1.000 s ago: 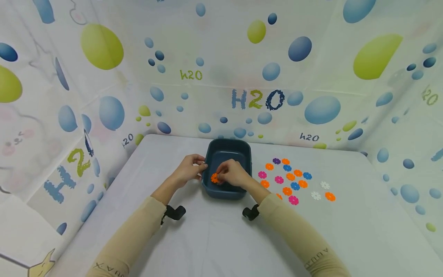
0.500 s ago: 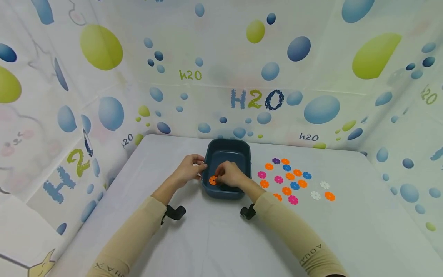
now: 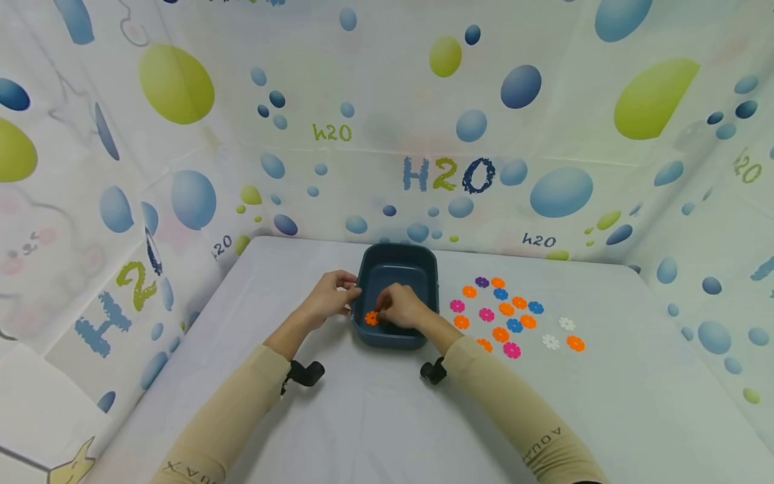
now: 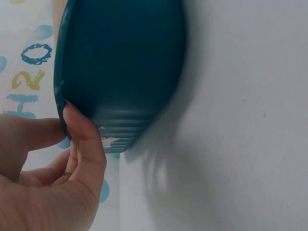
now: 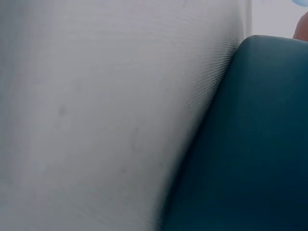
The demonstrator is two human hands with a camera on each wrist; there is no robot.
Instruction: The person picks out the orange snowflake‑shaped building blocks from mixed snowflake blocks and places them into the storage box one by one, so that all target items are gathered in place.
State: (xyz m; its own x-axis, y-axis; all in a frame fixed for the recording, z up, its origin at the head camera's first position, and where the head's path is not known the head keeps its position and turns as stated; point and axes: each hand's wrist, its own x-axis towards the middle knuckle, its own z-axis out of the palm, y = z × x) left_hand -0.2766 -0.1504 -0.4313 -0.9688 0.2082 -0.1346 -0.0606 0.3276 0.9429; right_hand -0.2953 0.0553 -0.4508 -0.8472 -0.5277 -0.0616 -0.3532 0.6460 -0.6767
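A finely woven white cloth (image 3: 363, 417) covers the table; on it stands a dark blue bin (image 3: 396, 341), oblong and round-cornered, ribbed in the left wrist view; it is probably moulded plastic, stiff, light and apt to slide, so its rim looks the surest hold; the left hand (image 3: 329, 296) pinches that rim between thumb and fingers; the right hand (image 3: 402, 306) reaches inside, fingers curled nearly together, pinching the edge of an orange disc (image 3: 371, 318) by the near left corner; flat and notched like a flower, it seems feather-light, hardly fragile, best taken by its rim; similar scattered discs (image 3: 506, 309) lie right of the bin, likely slick and awkwardly thin.
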